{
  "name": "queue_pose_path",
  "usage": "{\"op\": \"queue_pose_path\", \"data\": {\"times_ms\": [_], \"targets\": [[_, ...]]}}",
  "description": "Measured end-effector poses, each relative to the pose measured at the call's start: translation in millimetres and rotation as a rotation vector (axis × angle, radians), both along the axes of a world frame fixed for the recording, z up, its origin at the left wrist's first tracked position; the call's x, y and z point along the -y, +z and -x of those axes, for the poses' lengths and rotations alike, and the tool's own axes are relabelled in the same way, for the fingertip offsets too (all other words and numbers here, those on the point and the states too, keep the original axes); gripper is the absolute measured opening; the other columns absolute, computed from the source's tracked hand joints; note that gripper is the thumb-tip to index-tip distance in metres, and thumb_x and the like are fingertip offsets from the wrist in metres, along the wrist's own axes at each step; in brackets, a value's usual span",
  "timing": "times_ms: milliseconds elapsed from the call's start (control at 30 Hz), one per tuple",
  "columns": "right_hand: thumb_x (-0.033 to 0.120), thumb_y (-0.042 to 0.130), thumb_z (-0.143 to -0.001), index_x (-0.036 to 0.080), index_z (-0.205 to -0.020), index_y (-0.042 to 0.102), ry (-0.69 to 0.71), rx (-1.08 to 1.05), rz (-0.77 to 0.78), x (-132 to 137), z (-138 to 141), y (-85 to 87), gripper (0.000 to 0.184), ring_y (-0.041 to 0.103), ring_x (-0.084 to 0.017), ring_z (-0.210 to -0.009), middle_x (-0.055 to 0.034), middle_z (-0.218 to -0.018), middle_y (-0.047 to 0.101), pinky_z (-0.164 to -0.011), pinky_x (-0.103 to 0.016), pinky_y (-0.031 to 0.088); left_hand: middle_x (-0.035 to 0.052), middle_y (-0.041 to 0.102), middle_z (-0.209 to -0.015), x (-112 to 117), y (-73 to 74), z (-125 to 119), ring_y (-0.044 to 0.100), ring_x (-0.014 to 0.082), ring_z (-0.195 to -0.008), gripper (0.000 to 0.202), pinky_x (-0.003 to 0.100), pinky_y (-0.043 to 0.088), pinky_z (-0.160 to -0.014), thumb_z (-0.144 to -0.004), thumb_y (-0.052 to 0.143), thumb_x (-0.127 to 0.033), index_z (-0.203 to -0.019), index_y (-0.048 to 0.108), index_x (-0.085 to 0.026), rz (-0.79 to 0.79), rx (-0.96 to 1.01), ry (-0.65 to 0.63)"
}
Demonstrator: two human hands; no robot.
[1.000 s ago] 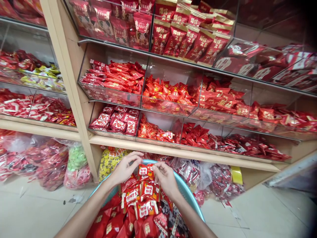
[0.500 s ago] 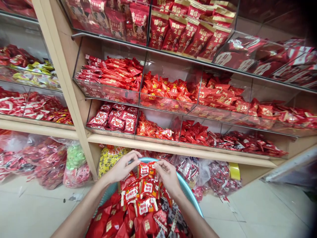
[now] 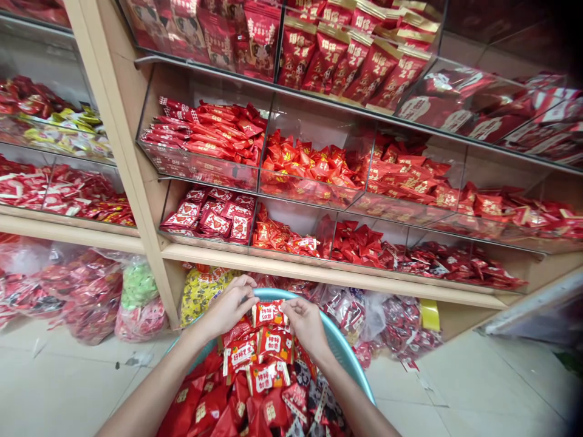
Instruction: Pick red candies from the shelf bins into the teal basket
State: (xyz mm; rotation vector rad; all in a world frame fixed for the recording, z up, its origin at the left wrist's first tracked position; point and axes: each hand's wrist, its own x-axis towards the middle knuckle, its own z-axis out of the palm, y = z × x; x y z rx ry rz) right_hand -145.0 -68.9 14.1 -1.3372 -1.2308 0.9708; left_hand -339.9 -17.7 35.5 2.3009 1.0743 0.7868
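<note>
Both of my hands are over a light blue basin (image 3: pixel 346 358) heaped with red candy packets. My left hand (image 3: pixel 228 308) and my right hand (image 3: pixel 306 325) each pinch one side of a small red-and-orange candy packet (image 3: pixel 268 313) at the top of the pile. Several matching packets (image 3: pixel 268 346) with white labels lie just below it. The fingers of both hands are closed on the packet's edges.
A wooden shelf unit (image 3: pixel 127 152) with clear acrylic bins (image 3: pixel 204 173) of red sweets rises in front of me. Plastic bags of candy (image 3: pixel 86 291) lie on the tiled floor under the shelves, including a yellow bag (image 3: pixel 200 288) and a green one (image 3: pixel 136 282).
The view shifted slightly. My hands stay at the same packet, the fingers adjusting their pinch on its edges; the packet sits a little lower on the pile.
</note>
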Motion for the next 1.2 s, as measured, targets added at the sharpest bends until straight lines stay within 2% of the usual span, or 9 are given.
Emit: {"op": "queue_pose_path", "data": {"times_ms": [167,367,600,700,833,933,1033,1100,1200], "targets": [[0.040,0.055,-0.078,0.018,-0.065,0.059,-0.020,0.183,-0.101,1.3,2.2,-2.2,0.026,0.050,-0.014,-0.053,-0.0008,-0.059,0.059,-0.052,-0.025,0.038,0.0052,0.054,-0.102,3.7,4.9,-2.2,0.049,0.0189,-0.097,0.023,0.032,0.040,-0.085,-0.088,0.044,-0.029,-0.071,0.054,-0.018,-0.076,-0.090,-0.003],[0.040,0.051,-0.082,0.019,-0.064,0.059,-0.042,0.384,-0.120,3.0,3.2,-4.6,0.029,0.043,-0.013,-0.048,0.0014,-0.053,0.055,-0.048,-0.023,0.032,0.0059,0.054,-0.101,4.9,5.1,-4.4,0.051,0.0191,-0.095,0.022,0.031,0.040,-0.083,-0.087,0.044,-0.026,-0.070,0.053,-0.017,-0.113,-0.173,0.000],[0.040,0.049,-0.083,0.019,-0.062,0.056,-0.045,0.390,-0.137,2.9,5.6,-11.4,0.031,0.043,-0.012,-0.044,0.0020,-0.048,0.053,-0.046,-0.023,0.030,-0.0010,0.048,-0.077,6.5,6.0,-3.2,0.048,0.0132,-0.069,0.025,0.024,0.036,-0.064,-0.088,0.043,-0.037,-0.070,0.041,-0.019,-0.105,-0.115,0.039],[0.041,0.049,-0.083,0.019,-0.063,0.057,-0.044,0.401,-0.150,2.2,7.3,-14.1,0.031,0.044,-0.012,-0.043,0.0019,-0.048,0.054,-0.045,-0.023,0.030,-0.0021,0.047,-0.079,7.9,7.1,-2.6,0.047,0.0128,-0.069,0.028,0.023,0.034,-0.061,-0.083,0.050,-0.043,-0.071,0.040,-0.020,-0.114,-0.123,0.030],[0.048,0.049,-0.082,0.019,-0.063,0.058,-0.064,0.412,-0.147,3.3,7.4,-11.4,0.036,0.042,-0.012,-0.041,0.0026,-0.046,0.052,-0.043,-0.023,0.027,-0.0015,0.046,-0.081,7.8,5.4,-2.5,0.048,0.0137,-0.072,0.029,0.023,0.034,-0.062,-0.082,0.050,-0.046,-0.072,0.042,-0.020,-0.114,-0.133,0.027],[0.051,0.048,-0.083,0.019,-0.065,0.061,-0.106,0.446,-0.178,3.9,1.7,4.1,0.039,0.042,-0.012,-0.041,0.0026,-0.044,0.051,-0.043,-0.023,0.027,-0.0024,0.047,-0.080,7.1,4.1,-1.9,0.047,0.0125,-0.066,0.031,0.024,0.033,-0.060,-0.082,0.049,-0.048,-0.072,0.042,-0.020,-0.071,-0.126,0.041],[0.050,0.047,-0.084,0.019,-0.069,0.063,-0.136,0.495,-0.241,-3.5,-11.7,32.4,0.038,0.042,-0.012,-0.040,0.0029,-0.043,0.051,-0.045,-0.024,0.028,-0.0030,0.049,-0.079,6.2,4.4,-0.6,0.045,0.0115,-0.062,0.032,0.024,0.032,-0.059,-0.082,0.049,-0.049,-0.071,0.043,-0.020,-0.036,-0.108,0.063],[0.047,0.047,-0.085,0.019,-0.070,0.062,-0.129,0.533,-0.302,-16.3,-23.2,53.4,0.035,0.044,-0.012,-0.042,0.0027,-0.046,0.052,-0.046,-0.024,0.029,-0.0029,0.049,-0.078,5.6,5.0,0.2,0.045,0.0116,-0.062,0.033,0.024,0.032,-0.060,-0.082,0.048,-0.050,-0.071,0.043,-0.019,-0.024,-0.094,0.066],[0.037,0.048,-0.086,0.019,-0.077,0.063,-0.126,0.646,-0.417,-46.5,-37.5,77.9,0.026,0.050,-0.013,-0.052,0.0000,-0.060,0.060,-0.053,-0.024,0.034,-0.0030,0.050,-0.078,5.2,5.6,1.0,0.045,0.0114,-0.062,0.035,0.024,0.033,-0.061,-0.081,0.049,-0.052,-0.071,0.044,-0.019,-0.010,-0.082,0.070]]}}
